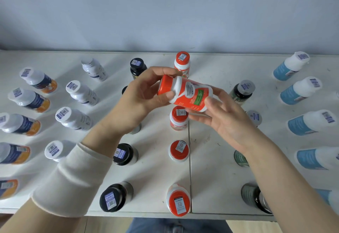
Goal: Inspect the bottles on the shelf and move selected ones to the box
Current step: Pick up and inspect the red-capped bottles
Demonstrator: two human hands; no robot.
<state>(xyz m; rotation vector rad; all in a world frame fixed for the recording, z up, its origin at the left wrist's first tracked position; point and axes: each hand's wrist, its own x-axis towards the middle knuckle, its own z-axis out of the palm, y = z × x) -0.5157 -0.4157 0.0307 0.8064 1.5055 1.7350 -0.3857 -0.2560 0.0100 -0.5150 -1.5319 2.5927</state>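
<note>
I hold a white bottle with a red cap and a red-and-green label (190,94) on its side, lifted above the white shelf top (157,168). My left hand (145,95) grips its cap end. My right hand (225,117) cups its base from below. Under it runs a column of upright red-capped bottles: one behind (182,63), one just below (179,118), another (179,150) and a front one (178,200). No box is in view.
Upright bottles stand in columns: orange-and-navy ones (39,81) far left, white ones (80,93), black-capped ones (124,155), dark green ones (242,90) and blue-labelled ones (300,89) at right. The shelf's front edge (146,213) lies close to my body. A wall rises behind.
</note>
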